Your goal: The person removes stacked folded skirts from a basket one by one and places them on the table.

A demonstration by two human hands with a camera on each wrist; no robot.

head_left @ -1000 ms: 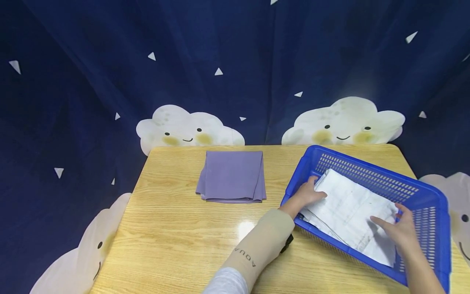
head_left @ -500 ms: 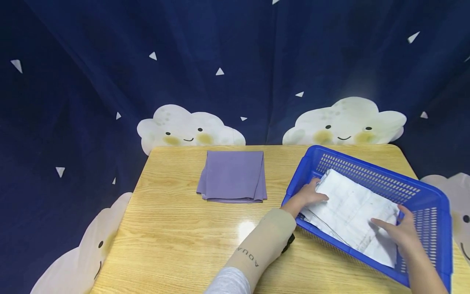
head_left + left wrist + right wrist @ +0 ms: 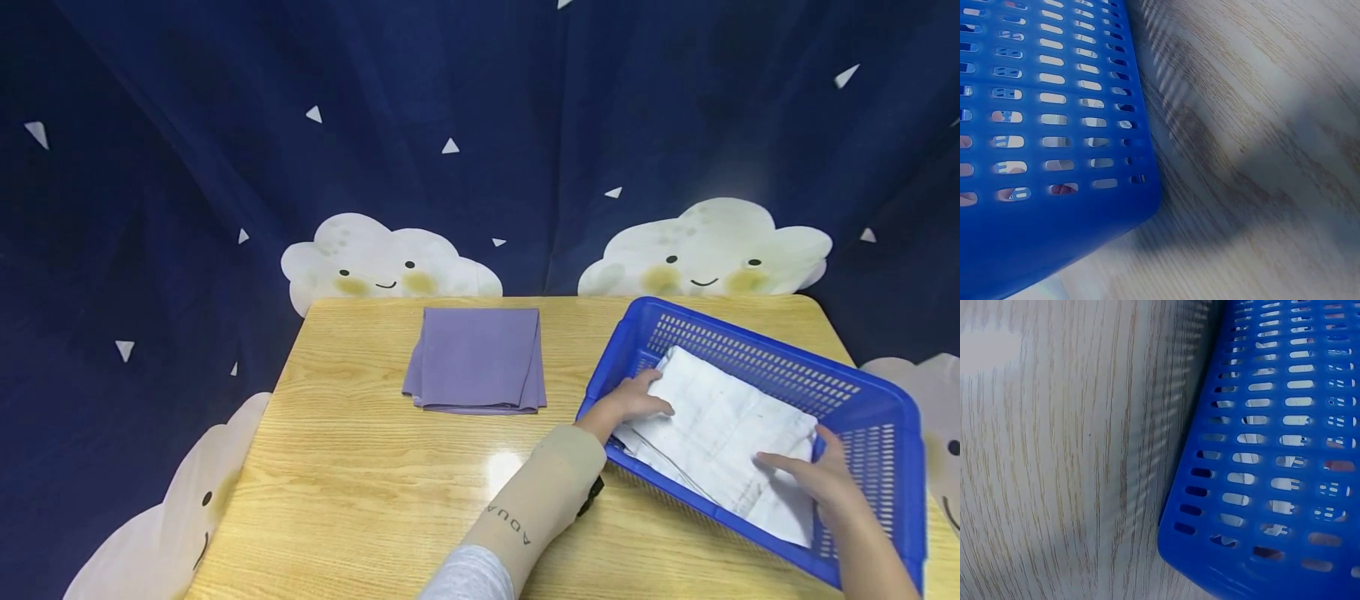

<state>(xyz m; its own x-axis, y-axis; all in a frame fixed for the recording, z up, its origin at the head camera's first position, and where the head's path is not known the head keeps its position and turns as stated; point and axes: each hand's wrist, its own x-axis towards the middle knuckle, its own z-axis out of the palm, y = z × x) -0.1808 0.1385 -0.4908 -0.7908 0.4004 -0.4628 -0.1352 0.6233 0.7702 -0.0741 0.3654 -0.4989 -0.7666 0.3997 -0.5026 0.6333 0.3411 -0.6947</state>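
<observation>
In the head view, a folded white cloth (image 3: 720,433) with creases and seam-like lines lies inside a blue plastic basket (image 3: 757,332). My left hand (image 3: 633,400) grips its left side, thumb over the top and fingers at the edge. Across from it, my right hand (image 3: 821,475) holds the right side, thumb on the upper face and fingers down along the edge. The fingers' undersides are hidden by the cloth. Both wrist views show the outside of the basket, the left wall (image 3: 1054,219) and the right wall (image 3: 1260,475), with bits of fingers behind the slots.
A folded purple cloth (image 3: 480,358) lies at the back middle of the wooden table (image 3: 360,483). The basket stands slantwise on the table's right side. Behind the table hangs a dark blue curtain (image 3: 510,150) with smiling clouds and small white triangles.
My left fingers have moved slightly inward and toward me along the cloth's edge. The right hand has shifted a little downward in the view. Basket and purple cloth keep their places.
</observation>
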